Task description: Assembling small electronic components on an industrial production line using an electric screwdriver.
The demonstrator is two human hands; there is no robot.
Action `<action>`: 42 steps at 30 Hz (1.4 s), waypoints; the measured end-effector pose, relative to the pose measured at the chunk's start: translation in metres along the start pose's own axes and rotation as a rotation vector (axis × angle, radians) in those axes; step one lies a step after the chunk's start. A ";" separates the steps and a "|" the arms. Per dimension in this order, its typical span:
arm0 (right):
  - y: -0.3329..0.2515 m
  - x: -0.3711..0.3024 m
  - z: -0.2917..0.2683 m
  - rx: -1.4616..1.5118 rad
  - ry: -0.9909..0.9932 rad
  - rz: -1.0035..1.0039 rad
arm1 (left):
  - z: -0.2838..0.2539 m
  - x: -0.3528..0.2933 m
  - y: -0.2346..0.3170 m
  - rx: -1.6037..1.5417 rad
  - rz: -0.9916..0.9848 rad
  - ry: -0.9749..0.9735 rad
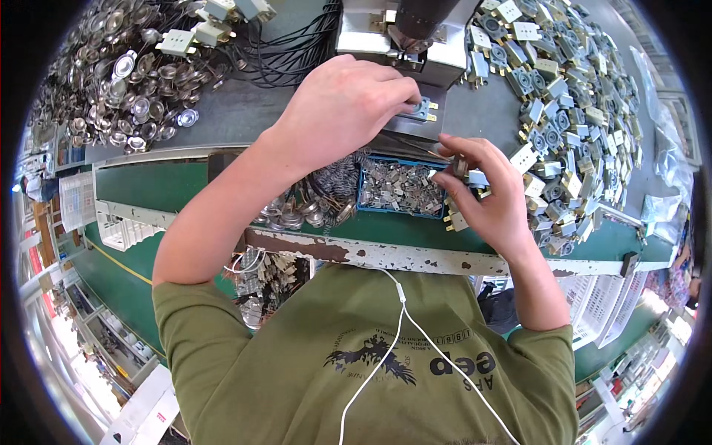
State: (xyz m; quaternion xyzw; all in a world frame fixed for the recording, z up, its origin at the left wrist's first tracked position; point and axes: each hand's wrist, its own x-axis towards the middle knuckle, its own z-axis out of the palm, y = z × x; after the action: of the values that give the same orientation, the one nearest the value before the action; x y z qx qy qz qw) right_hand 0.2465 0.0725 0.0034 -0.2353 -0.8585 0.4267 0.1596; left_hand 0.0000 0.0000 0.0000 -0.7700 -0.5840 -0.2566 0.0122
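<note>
My left hand (pixel 345 107) reaches across the bench to the base of a metal machine. Its fingers are closed on a small grey switch-like block (pixel 424 110) with brass terminal tabs. Lower and to the right, my right hand (pixel 489 185) pinches a small round metal piece (pixel 460 167) between thumb and fingers; its exact kind is unclear. Below and between the hands, a blue tray (pixel 360 194) holds many tiny metal clips. Beside that tray lie springs (pixel 337 178) and round metal caps (pixel 293 216), partly behind my left forearm.
The machine (pixel 437 63) stands at the far middle, its dark head above the base. Metal caps (pixel 141 107) with black leads (pixel 293 44) are heaped at left. Many grey and cream blocks (pixel 560 119) cover the right side. A chipped white bench edge (pixel 371 256) runs before me.
</note>
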 end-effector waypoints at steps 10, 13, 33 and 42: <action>0.012 -0.005 0.001 0.141 0.089 -0.099 | 0.004 0.009 0.004 -0.034 -0.009 0.021; 0.012 -0.005 0.001 0.145 0.089 -0.094 | 0.002 0.008 0.004 -0.045 -0.017 0.010; 0.013 0.032 -0.017 0.742 -0.252 0.271 | -0.049 -0.004 -0.004 -0.337 -0.050 -0.275; 0.015 0.033 -0.010 0.818 -0.234 0.323 | -0.056 -0.002 -0.009 -0.437 -0.020 -0.341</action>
State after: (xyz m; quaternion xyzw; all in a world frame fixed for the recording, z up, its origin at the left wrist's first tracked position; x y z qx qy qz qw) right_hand 0.2277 0.1052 -0.0004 -0.2340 -0.5840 0.7739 0.0728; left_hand -0.0296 -0.0170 0.0452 -0.7807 -0.5159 -0.2434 -0.2553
